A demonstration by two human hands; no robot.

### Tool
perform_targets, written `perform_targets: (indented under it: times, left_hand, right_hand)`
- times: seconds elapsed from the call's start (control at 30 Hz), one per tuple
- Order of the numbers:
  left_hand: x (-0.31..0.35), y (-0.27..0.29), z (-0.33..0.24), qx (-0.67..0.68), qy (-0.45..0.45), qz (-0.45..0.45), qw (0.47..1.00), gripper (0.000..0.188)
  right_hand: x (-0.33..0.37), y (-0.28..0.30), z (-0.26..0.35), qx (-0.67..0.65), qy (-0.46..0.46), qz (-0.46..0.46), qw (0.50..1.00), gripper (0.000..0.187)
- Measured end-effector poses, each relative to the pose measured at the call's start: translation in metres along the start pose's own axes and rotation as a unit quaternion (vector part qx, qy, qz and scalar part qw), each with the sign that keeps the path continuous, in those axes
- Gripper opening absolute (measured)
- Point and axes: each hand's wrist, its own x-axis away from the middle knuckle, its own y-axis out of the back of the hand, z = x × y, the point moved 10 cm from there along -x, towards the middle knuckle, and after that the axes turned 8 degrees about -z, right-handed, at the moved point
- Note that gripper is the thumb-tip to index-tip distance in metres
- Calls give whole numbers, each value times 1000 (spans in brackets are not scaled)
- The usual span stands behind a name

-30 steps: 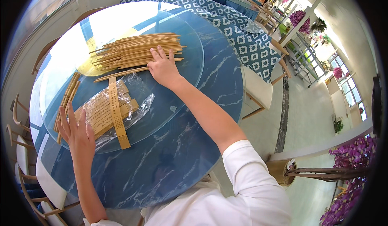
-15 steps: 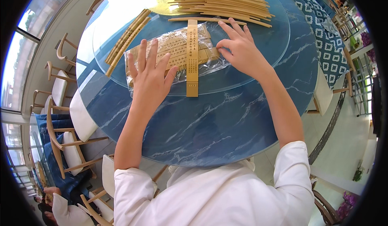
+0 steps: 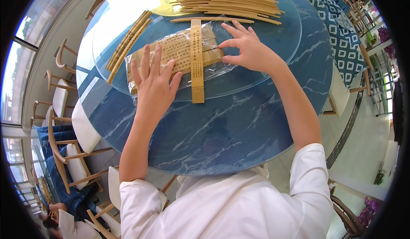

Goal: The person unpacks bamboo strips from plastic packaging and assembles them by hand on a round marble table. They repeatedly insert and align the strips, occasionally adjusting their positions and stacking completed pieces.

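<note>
A flat bundle of tan printed paper strips (image 3: 177, 45) lies tilted on the table in a clear plastic wrapper (image 3: 220, 71). Across it runs a gold printed band (image 3: 197, 61), its lower end reaching past the wrapper's near edge. My left hand (image 3: 154, 85) rests on the bundle's left part, fingers spread. At the right end is my right hand (image 3: 254, 53), thumb and index finger apart and touching the edge of the package; the other fingers stretch out over the plastic. Whether a bit of film sits under those fingertips is hard to see.
Long thin tan sticks (image 3: 226, 1) lie piled at the far side, one apart in front. A few printed sticks (image 3: 128, 46) lie left of the bundle. Beneath is a round blue marbled table (image 3: 205, 140) with a glass disc. Wooden chairs (image 3: 77, 162) stand left; a patterned cloth (image 3: 344, 42) hangs right.
The whole table scene has shifted slightly left in view. My right thumb and index finger have spread a little further apart at the package's end; my left hand stays on the bundle.
</note>
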Motion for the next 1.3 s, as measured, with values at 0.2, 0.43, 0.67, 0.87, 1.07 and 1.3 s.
perform_targets:
  times: [0.2,0.43,0.67,0.87,1.07,1.3]
  left_hand:
    - [1,0,-2,-10,-3,4,1000,35]
    - [0,-1,-3,-14,-6,5,1000,35]
    - [-1,0,-3,-8,-9,0,1000,35]
    - [-1,-1,-3,-6,-9,4,1000,35]
    - [-1,-1,-4,-5,-11,-1,1000,35]
    - [-1,0,-5,-3,-11,1,1000,35]
  right_hand:
    - [-1,3,2,-5,2,-10,1000,34]
    - [-2,7,3,-8,11,-20,1000,30]
    - [-5,4,1,-28,13,-14,999,28]
    - [-7,2,1,-47,-2,-2,999,27]
    - [-9,-2,2,-68,-13,24,997,25]
    - [-13,-9,-1,-164,-49,65,983,25]
